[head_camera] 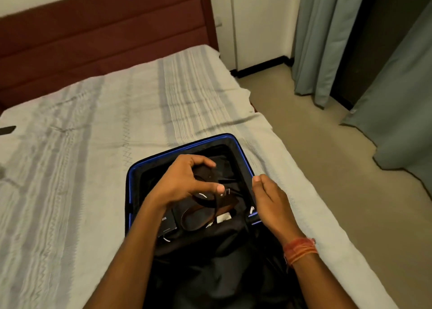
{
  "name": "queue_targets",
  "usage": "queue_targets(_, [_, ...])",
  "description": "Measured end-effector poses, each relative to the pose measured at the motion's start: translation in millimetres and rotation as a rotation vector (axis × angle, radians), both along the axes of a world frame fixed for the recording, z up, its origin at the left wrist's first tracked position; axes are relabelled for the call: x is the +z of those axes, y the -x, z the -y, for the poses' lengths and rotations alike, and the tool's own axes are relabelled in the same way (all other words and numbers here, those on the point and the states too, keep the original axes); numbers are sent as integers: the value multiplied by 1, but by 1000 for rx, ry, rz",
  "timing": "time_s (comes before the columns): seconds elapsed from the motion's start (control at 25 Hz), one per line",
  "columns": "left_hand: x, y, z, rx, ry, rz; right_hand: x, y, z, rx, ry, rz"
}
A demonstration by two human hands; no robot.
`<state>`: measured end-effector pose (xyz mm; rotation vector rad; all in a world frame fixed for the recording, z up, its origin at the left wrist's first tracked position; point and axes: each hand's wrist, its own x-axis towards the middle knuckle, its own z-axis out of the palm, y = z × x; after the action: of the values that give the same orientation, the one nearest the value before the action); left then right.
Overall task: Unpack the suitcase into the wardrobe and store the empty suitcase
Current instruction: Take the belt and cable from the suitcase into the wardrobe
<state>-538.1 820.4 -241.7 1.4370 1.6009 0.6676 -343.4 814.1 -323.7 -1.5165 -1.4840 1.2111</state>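
The suitcase (187, 146) lies open on the bed (93, 121) at 6 o'clock in the view, its blue rim up, probably put there so its contents sit at working height. Most of what is inside is dark cloth, so the unpacking looks far from done. The left hand (184, 182) is over the middle of the case, its fingers and thumb curled round a dark coiled strap that looks like a belt (203, 200). A brown loop of it hangs toward 6 o'clock, and the hand seems to be keeping the coil from springing loose. The right hand (271, 203) is at 3 o'clock of the case, just beside the rim, with its fingers straight and holding nothing. I judge it is ready to steady the case or take the loose end. A white panel at 12 o'clock may be the wardrobe; I cannot tell. Curtains (327, 39) hang at 2 o'clock, well apart from the bed
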Motion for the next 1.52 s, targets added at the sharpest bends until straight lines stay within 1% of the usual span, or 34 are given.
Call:
queue_targets(0.04, [19,-4,2,-60,-16,-11,17,-8,5,6,-9,-76])
queue_targets(0.08, [37,-9,4,-122,-40,10,35,-15,13,63,-4,-138])
queue_targets(0.2, [94,-21,7,-343,-151,82,84,-25,43,389,9,-227])
queue_targets(0.24, [112,-26,9,-399,-194,108,101,-24,54,453,-12,-263])
queue_targets(0.28, [125,-30,9,-429,-228,159,113,-22,63,460,-36,-331])
queue_targets(0.36, [146,-42,9,-457,-301,280,140,-23,83,369,-108,-507])
queue_targets(0.44, [161,-55,9,-462,-345,396,168,-29,103,273,-125,-720])
queue_targets(0.48, [165,-63,10,-475,-344,459,182,-34,112,269,-119,-811])
queue_targets(0.52, [168,-71,13,-494,-329,516,196,-38,120,286,-116,-862])
queue_targets(0.6, [168,-86,22,-521,-274,580,218,-43,134,344,-136,-877])
queue_targets(0.68, [161,-98,32,-570,-195,607,229,-43,141,370,-148,-851])
queue_targets(0.76, [156,-107,46,-656,-160,555,236,-41,150,332,-180,-803])
queue_targets(0.84, [155,-117,62,-674,-116,539,243,-41,156,242,-239,-800])
queue_targets(0.92, [155,-131,82,-735,-42,522,256,-48,167,71,-349,-847])
queue_targets(0.96, [153,-136,89,-785,-19,482,262,-55,169,-23,-422,-848])
queue_targets(1.0, [151,-141,95,-841,3,434,270,-64,173,-116,-503,-816])
queue_targets(1.08, [146,-146,107,-935,39,359,286,-87,183,-285,-665,-657])
queue_targets(1.16, [143,-150,117,-957,13,326,297,-110,193,-439,-797,-361])
queue_targets(1.24, [146,-156,124,-939,-84,250,297,-130,206,-570,-881,-7])
queue_targets(1.28, [152,-159,127,-937,-153,178,294,-137,213,-613,-901,145])
queue_targets(1.36, [166,-169,133,-951,-295,35,287,-148,230,-674,-905,347])
queue_targets(1.48, [186,-187,149,-1016,-426,-95,288,-162,249,-669,-820,442])
queue_targets(1.52, [194,-196,158,-1048,-430,-120,291,-170,258,-643,-780,523])
